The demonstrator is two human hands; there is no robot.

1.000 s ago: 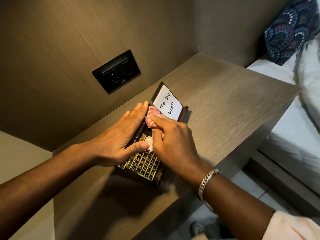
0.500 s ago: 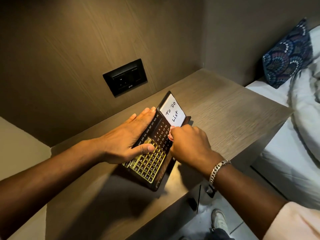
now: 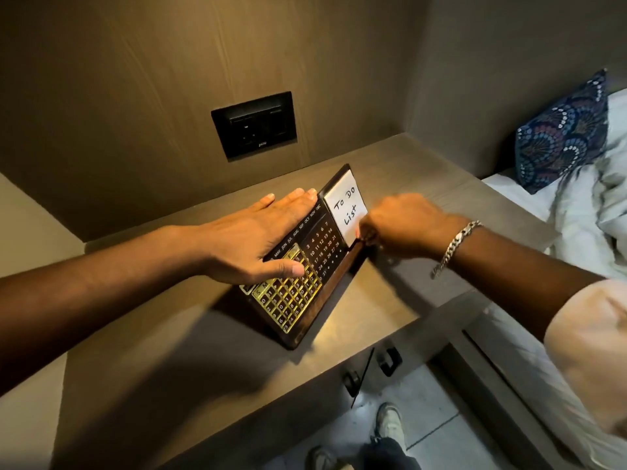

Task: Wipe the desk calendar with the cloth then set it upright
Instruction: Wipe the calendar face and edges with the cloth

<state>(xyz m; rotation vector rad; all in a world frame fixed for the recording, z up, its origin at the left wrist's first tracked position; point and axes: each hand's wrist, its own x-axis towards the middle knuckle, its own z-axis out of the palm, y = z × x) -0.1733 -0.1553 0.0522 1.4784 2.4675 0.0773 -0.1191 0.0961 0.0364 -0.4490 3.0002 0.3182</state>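
Observation:
The desk calendar is a dark wooden board with gold number grids and a white "To Do List" note at its far end. It leans tilted on the wooden desk, its right edge raised. My left hand lies flat along the calendar's left edge, fingers straight and thumb pressed on the grid. My right hand is closed at the calendar's right edge beside the note. Only a sliver of the pink cloth shows under its fingers.
A black socket plate sits on the wood wall behind the desk. A bed with white sheets and a blue patterned pillow lies to the right. Drawer handles and my shoe show below the desk's front edge.
My right hand has slid with the cloth from the middle of the calendar's face to its right edge. The calendar's right side has lifted off the desk. My left hand stays on it.

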